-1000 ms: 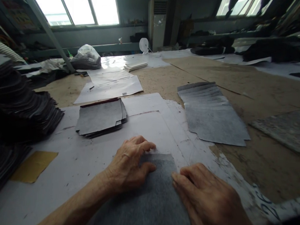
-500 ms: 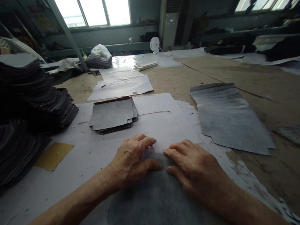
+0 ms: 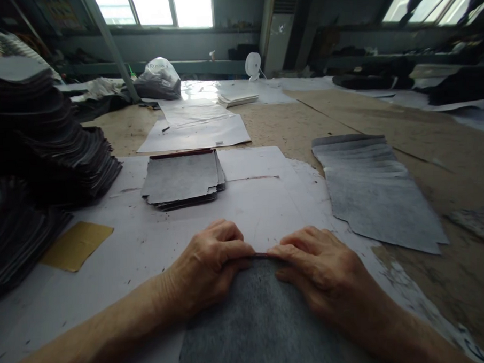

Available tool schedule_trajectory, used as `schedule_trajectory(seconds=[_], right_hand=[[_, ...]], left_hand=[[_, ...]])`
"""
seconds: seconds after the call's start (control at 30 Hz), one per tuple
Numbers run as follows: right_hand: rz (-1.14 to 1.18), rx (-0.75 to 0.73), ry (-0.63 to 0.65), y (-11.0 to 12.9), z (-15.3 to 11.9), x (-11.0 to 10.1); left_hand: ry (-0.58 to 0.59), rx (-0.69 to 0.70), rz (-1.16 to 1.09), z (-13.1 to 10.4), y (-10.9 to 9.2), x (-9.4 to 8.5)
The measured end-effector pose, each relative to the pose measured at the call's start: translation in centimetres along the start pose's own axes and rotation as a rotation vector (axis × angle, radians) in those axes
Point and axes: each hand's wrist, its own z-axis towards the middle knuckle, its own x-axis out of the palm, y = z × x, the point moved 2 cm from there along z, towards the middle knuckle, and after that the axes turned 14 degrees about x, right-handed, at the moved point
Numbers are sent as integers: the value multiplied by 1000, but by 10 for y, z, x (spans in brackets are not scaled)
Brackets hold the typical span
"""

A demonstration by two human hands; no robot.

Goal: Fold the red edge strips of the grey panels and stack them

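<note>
Pinching the grey sheet (image 3: 264, 319), your left hand (image 3: 209, 266) and right hand (image 3: 326, 269) are folding its previously flat edge; bag (image 3: 159, 83) lettering is blurring.

bright windows (image 3: 154, 10), dim wall (image 3: 180, 45), brown table (image 3: 279, 118)

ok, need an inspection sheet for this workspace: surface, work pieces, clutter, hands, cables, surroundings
Surface: white paper on brown tabletop, dark specks scattered
Work pieces: gray sheet nearest; small gray stack beyond; fanned gray sheets at right
Clutter: yellow-brown piece by dark stacks, left; plastic bag farther back
Hands: left hand and right hand, fingertips at gray sheet's far edge
Cables: thin line by white fan, too small to identify
Surroundings: windows behind, tall unit nearby
</note>
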Motion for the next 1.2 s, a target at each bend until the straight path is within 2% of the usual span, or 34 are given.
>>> schedule_trajectory(seconds=[0.1, 0.27, 0.47, 0.63, 0.73, 0.87, 1.03, 1.2], right_hand=[[-39, -36, -18, 2, -5, 0], [-129, -137, -31, 7, -10, 1], [-283, -246, -46, 15, -12, 4], [-414, -283, -67, 32, -2, 5], [-328, -229, -93, 38, 2, 10], [-180, -123, -60, 32, 0, 17], [-195, -172, -47, 27, -3, 19], [-221, -208, -61, 30, -2, 19]], left_hand=[[24, 100, 58, -3, -2, 1], [91, 183, 114, -7, -3, 1], [114, 208, 151, -9, -3, 2], [117, 167, 155, -6, -5, 2], [108, 145, 172, -7, -6, 1], [83, 152, 204, -12, 1, -7], [55, 157, 207, -23, 10, -21], [101, 210, 213, -30, 13, -24]])
